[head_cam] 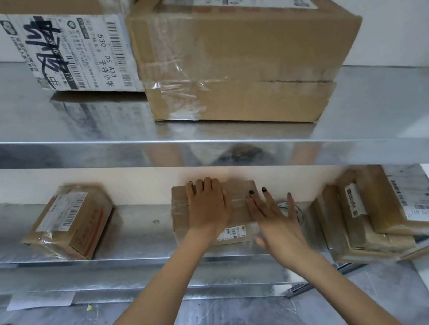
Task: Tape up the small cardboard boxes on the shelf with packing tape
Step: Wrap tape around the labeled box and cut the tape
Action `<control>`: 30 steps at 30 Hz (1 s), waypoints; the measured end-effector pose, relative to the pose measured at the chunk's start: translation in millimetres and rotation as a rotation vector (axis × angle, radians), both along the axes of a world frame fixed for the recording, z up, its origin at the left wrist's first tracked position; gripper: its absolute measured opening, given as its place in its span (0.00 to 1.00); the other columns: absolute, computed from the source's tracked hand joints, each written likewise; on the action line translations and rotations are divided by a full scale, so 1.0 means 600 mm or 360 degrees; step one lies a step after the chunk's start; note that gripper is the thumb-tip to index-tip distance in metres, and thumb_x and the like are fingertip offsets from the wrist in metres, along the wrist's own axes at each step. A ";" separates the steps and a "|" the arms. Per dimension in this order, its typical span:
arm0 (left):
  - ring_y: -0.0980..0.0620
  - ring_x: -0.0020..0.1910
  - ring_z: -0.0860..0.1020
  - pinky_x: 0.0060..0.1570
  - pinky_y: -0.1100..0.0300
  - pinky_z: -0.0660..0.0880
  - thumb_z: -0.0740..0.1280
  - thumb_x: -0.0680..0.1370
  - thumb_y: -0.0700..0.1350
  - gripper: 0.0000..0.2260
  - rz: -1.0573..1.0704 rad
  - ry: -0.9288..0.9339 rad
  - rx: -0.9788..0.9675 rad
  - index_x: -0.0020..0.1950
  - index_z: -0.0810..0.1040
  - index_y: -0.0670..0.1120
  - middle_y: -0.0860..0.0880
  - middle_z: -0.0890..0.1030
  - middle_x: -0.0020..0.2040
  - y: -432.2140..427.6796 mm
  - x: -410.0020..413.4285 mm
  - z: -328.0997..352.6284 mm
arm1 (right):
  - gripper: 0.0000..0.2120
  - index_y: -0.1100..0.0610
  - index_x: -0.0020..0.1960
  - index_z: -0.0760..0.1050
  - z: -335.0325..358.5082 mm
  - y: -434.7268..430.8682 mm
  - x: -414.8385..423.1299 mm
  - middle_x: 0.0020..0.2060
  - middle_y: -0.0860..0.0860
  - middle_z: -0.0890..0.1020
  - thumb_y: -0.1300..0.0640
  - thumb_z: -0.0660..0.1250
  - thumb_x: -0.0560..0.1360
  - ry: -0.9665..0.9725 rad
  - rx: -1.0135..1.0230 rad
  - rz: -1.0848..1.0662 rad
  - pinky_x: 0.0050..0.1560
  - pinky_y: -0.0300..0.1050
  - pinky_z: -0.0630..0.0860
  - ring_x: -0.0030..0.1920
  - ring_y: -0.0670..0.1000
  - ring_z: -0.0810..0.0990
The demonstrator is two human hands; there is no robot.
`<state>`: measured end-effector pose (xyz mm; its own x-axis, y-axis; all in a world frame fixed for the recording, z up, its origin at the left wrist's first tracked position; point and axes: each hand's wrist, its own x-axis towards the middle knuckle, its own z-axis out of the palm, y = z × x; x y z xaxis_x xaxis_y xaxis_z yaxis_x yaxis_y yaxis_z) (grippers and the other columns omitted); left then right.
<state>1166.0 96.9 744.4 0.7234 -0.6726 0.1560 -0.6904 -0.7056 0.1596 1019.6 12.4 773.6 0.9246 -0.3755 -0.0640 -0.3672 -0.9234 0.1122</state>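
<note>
Two hands press the small brown cardboard box (239, 209): left hand (206, 208) fingers together, right hand (276, 220) fingers splayed; probable clear tape roll (299, 212) just right, nearest the right hand.

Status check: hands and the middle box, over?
Left hand flat on middle box. Right hand open, pressing tape strip. Tape roll behind right hand; nothing blocking.

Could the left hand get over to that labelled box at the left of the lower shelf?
Probably yes. The left hand rests flat on the middle box, holding nothing, and only bare shelf lies between it and the labelled box.
</note>
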 end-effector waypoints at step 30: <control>0.45 0.77 0.33 0.73 0.38 0.40 0.62 0.71 0.71 0.52 -0.0793 0.0251 0.0552 0.79 0.39 0.44 0.45 0.36 0.78 0.070 -0.020 -0.022 | 0.56 0.60 0.76 0.53 -0.108 0.089 -0.110 0.74 0.53 0.61 0.71 0.75 0.53 -0.0186 0.0283 -0.0025 0.74 0.50 0.47 0.72 0.53 0.61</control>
<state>1153.7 138.8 731.3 0.3062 -0.9273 -0.2153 -0.9366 -0.3339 0.1060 953.7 65.7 708.5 0.9239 -0.3820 -0.0232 -0.3824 -0.9189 -0.0964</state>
